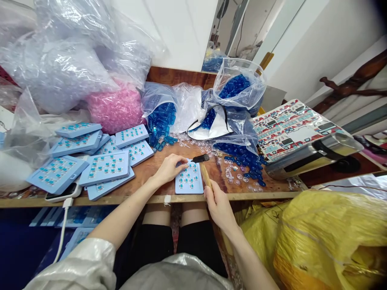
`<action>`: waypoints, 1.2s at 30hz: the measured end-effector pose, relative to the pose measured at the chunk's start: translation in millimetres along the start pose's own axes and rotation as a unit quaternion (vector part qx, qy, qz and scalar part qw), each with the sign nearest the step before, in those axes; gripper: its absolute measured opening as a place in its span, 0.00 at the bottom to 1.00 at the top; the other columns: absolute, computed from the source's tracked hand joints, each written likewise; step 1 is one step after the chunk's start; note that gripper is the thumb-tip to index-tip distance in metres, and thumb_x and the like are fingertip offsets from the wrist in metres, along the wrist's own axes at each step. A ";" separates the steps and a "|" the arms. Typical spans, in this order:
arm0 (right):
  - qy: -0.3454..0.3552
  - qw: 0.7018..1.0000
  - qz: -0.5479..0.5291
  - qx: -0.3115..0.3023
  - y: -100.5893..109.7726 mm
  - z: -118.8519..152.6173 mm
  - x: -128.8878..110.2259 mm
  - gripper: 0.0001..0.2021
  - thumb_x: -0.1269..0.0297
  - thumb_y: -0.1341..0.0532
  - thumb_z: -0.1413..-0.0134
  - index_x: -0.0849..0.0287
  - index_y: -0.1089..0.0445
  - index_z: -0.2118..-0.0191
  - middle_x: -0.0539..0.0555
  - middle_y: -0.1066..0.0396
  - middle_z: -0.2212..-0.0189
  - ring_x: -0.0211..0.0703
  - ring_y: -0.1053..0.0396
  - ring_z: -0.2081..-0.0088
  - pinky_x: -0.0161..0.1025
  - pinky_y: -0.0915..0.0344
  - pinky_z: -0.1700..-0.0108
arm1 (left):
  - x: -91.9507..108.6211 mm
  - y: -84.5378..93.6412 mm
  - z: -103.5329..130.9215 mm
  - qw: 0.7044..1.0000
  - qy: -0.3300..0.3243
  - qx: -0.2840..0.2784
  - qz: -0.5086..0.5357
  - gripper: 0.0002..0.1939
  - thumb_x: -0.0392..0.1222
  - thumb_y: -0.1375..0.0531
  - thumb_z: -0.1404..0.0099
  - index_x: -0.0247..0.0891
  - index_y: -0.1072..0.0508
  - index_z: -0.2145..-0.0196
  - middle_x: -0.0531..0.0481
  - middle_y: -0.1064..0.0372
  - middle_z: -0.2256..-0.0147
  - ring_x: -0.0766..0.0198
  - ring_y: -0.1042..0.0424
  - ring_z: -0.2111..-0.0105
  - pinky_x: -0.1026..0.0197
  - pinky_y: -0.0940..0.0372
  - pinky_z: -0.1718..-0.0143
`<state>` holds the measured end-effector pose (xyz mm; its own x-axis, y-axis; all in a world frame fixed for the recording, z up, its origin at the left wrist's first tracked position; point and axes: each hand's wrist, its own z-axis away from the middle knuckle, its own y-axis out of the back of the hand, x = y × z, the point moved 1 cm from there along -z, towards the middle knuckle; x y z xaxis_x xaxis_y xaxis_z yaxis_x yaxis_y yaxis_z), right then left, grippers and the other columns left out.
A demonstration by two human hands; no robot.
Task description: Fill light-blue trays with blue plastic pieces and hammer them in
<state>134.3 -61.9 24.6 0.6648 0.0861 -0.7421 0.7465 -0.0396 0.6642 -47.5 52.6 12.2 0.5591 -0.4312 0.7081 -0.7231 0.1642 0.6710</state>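
A light-blue plastic panel [189, 191] lies flat at the front edge of the table, with several small turquoise pieces set into it. My left hand [171, 167] rests at the panel's upper left corner, its fingers closed together; whatever they pinch is hidden. In my right hand [218, 203] is the wooden handle of a hammer [206, 175], gripped along the panel's right side. The hammer's black head is over the panel's top right corner.
Finished-looking blue panels [104, 168] lie piled on the left, beside a phone [63, 193] with a white cable. Bags of pink pieces [116, 105] and blue pieces [161, 117] line the back. Loose clear rings [232, 174], dark-blue pieces [246, 159] and sticker sheets [294, 125] lie right.
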 end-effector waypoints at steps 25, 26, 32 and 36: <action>-0.023 0.999 0.018 0.028 5.2 2.3 5.0 0.15 0.61 0.56 0.39 0.60 0.38 0.54 0.55 0.30 0.68 0.45 0.32 0.67 0.38 0.38 0.65 | -38.9 -1.0 -49.0 0.986 -0.068 0.057 -0.142 0.15 0.32 0.51 0.38 0.35 0.31 0.55 0.43 0.35 0.55 0.59 0.36 0.55 0.55 0.40 0.51; -0.023 0.999 0.018 0.022 4.3 3.7 7.0 0.15 0.61 0.56 0.39 0.60 0.38 0.54 0.55 0.30 0.69 0.44 0.33 0.67 0.38 0.39 0.66 | -41.6 -2.1 -58.9 0.982 -0.076 0.036 -0.172 0.15 0.31 0.51 0.38 0.35 0.30 0.57 0.42 0.35 0.55 0.59 0.36 0.55 0.55 0.40 0.52; -0.045 0.999 0.001 0.014 3.3 10.5 18.8 0.14 0.60 0.56 0.39 0.59 0.38 0.55 0.52 0.33 0.73 0.42 0.35 0.71 0.37 0.41 0.68 | -43.1 -1.7 -76.0 0.973 -0.062 0.012 -0.220 0.13 0.30 0.51 0.39 0.33 0.29 0.61 0.42 0.34 0.64 0.58 0.33 0.62 0.57 0.37 0.58; -0.056 0.998 -0.026 0.021 4.9 11.3 21.4 0.14 0.60 0.55 0.39 0.60 0.38 0.57 0.49 0.36 0.77 0.39 0.38 0.75 0.35 0.42 0.69 | -45.9 1.4 -58.2 0.975 -0.087 0.001 -0.205 0.19 0.27 0.52 0.42 0.35 0.30 0.56 0.43 0.35 0.60 0.59 0.34 0.59 0.56 0.38 0.55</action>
<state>152.5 -71.5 11.0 0.6218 -0.0232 -0.7828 0.7794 -0.0796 0.6215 -50.5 124.2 -6.6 0.7238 -0.6043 0.3330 -0.4548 -0.0548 0.8889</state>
